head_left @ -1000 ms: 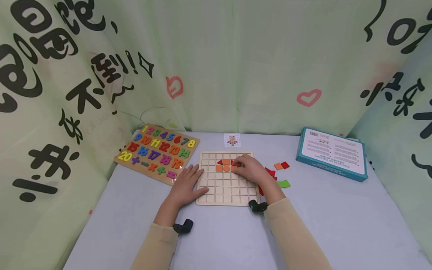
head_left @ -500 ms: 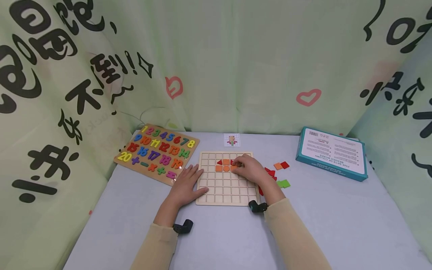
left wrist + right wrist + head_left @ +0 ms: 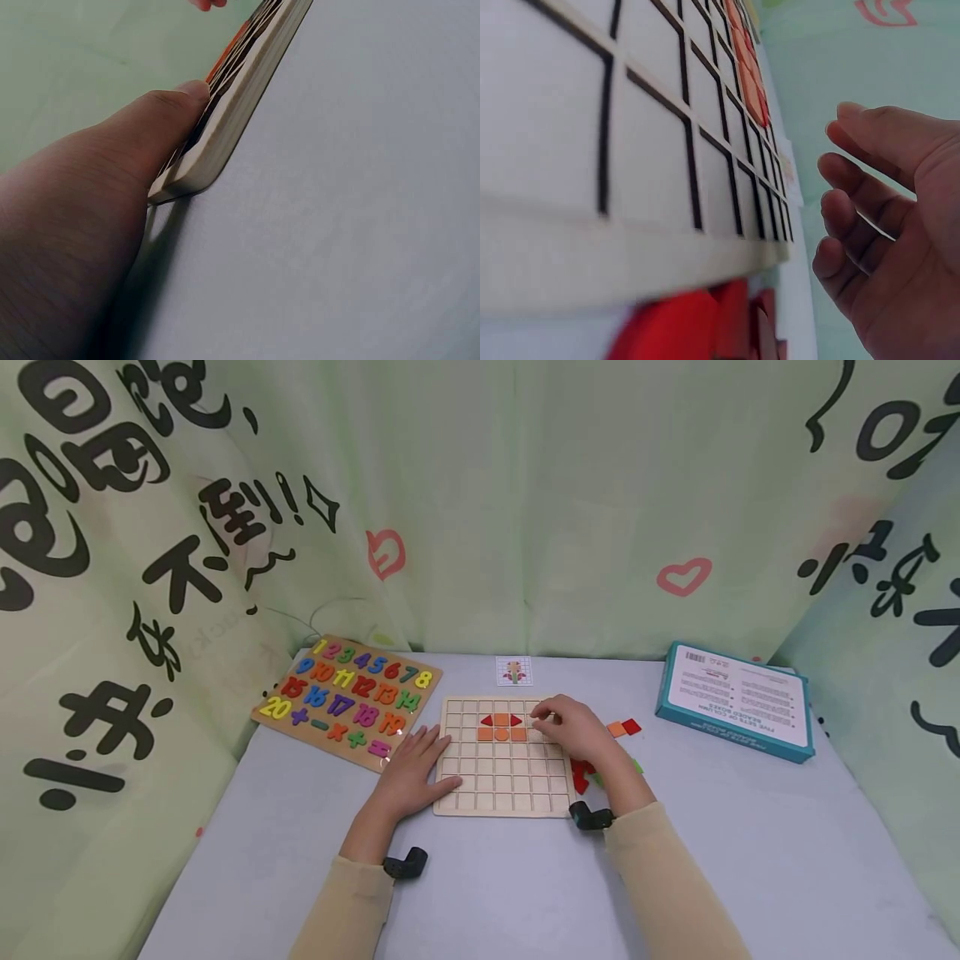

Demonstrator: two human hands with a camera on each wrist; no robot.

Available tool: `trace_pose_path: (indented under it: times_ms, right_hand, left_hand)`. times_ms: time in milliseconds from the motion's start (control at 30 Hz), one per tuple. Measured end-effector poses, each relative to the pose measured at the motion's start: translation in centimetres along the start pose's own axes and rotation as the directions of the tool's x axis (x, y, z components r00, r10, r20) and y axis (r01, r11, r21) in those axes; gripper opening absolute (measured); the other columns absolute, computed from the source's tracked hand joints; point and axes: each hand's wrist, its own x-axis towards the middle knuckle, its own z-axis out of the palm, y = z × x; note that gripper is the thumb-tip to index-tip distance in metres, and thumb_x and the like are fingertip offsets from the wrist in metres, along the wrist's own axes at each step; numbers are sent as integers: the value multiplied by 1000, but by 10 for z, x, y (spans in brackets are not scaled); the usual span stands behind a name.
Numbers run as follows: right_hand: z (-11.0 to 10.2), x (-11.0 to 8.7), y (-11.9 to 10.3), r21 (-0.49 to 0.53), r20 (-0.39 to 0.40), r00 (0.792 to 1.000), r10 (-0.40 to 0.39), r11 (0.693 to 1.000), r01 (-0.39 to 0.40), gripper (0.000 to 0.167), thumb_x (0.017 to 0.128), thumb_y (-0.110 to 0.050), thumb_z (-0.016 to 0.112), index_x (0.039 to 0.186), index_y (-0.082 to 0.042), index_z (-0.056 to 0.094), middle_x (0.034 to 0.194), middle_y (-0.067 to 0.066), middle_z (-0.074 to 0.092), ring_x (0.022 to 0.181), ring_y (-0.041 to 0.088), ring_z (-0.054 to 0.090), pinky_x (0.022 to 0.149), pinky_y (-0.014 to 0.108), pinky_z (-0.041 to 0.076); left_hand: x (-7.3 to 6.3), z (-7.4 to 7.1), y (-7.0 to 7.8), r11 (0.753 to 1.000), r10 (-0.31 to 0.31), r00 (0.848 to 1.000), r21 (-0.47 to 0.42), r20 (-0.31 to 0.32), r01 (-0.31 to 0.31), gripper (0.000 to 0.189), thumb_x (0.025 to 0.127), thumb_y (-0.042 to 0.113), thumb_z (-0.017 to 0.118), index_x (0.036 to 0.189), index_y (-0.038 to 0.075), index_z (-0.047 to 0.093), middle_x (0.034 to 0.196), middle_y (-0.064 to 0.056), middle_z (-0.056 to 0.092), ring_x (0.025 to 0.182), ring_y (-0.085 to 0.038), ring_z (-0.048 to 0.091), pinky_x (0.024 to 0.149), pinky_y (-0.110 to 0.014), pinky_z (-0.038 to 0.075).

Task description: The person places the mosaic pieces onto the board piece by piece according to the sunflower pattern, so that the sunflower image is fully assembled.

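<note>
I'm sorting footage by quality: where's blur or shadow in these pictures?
Right wrist: red pieces and the near edge of the grid board blur; left wrist: a dark shadow beside the left hand; head: the number board looks fairly clear.

Wooden number board (image 3: 318, 737): numerals 1 to 20 legible; after 20, plus, minus, times and equals signs (image 3: 378, 748), one green sign uncertain. Teal box (image 3: 735, 702): upside-down capitals, apparently "FIVE SETS OF COLUMN BEADED BOXES"; barcode (image 3: 694, 657); other lines too small. Curtain (image 3: 480, 510): large black Chinese characters, 不 (image 3: 181, 572) legible; "!" (image 3: 289, 497) above right; pink hearts (image 3: 386, 554).
</note>
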Motion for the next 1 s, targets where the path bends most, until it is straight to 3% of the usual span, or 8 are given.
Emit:
trace_pose_path:
  times_ms: [300, 700, 1000]
  right_hand:
    - [-28, -13, 20, -5, -17, 998, 53, 999, -53, 28, 96, -28, 65, 123, -19, 64, 115, 8, 60, 93, 24, 54, 64, 26, 53]
    - [-42, -24, 54, -21, 25, 994, 110, 994, -109, 36, 92, -27, 70, 125, -17, 62, 116, 10, 61, 103, 27, 55, 75, 30, 58]
    - [-42, -26, 70, -62, 63, 985, 163, 985, -159, 42, 87, -31, 76, 123, -14, 63, 108, 10, 62, 98, 24, 57, 77, 30, 56]
  left_hand:
    - [1, 1, -1, 1000, -2, 1000, 8, 1, 2, 82, 87, 68, 57, 153, 23, 39, 164, -1, 26, 155, -25, 16, 126, -48, 13]
    - [0, 1, 0, 1000, -4, 1000, 7, 1, 4, 82, 87, 68, 56, 153, 23, 38, 164, -2, 27, 155, -26, 16, 126, -49, 13]
    - [1, 1, -1, 1000, -2, 1000, -6, 4, 2, 82, 87, 68, 57, 153, 23, 38, 165, -1, 26, 155, -26, 16, 126, -50, 13]
